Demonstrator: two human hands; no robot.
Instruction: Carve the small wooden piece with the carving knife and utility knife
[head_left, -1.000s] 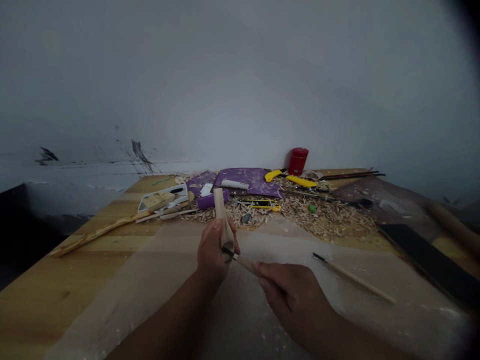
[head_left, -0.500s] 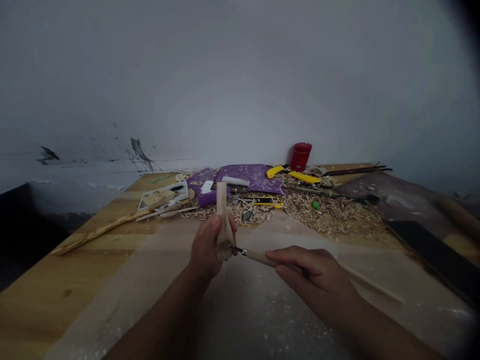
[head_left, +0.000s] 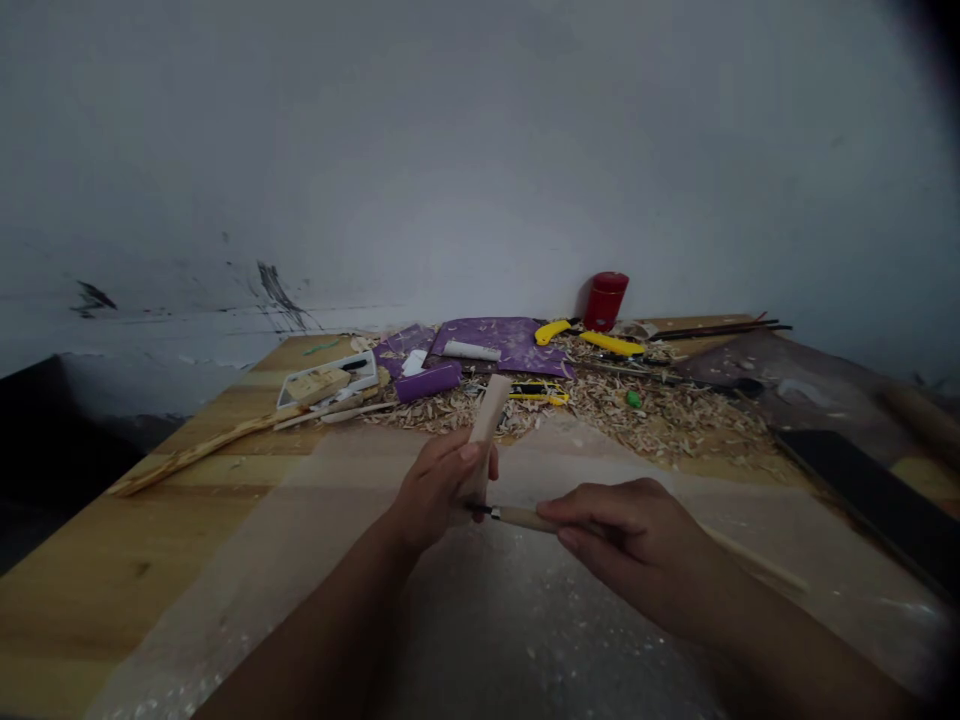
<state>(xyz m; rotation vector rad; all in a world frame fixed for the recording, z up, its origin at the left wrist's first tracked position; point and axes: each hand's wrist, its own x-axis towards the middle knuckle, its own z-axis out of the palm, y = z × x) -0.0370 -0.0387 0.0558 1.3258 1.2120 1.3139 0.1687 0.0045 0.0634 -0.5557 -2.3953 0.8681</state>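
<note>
My left hand (head_left: 435,490) is wrapped round a pale piece of carved wood (head_left: 489,412), its narrow end pointing up and tilted to the right. The lower part of the wood is largely covered by my fingers. In my right hand (head_left: 637,530) is a carving tool (head_left: 521,517) with a wooden handle and a short dark metal tip. That tip meets the lower end of the wood beside my left fingers; its exact shape is too small to make out. Both hands are above a translucent plastic sheet (head_left: 300,560) on the wooden table (head_left: 82,590).
Wood shavings (head_left: 697,425) lie heaped across the back, among yellow-handled cutters (head_left: 611,344), a purple cloth (head_left: 517,345) and a red canister (head_left: 606,300). At left are a white tray (head_left: 371,372) and a long stick (head_left: 210,450). A dark flat slab (head_left: 862,500) lies right.
The carved wood has tipped from nearly upright to leaning right, and my left hand has turned and shifted slightly right with it. The tool tip remains at the wood's lower end.
</note>
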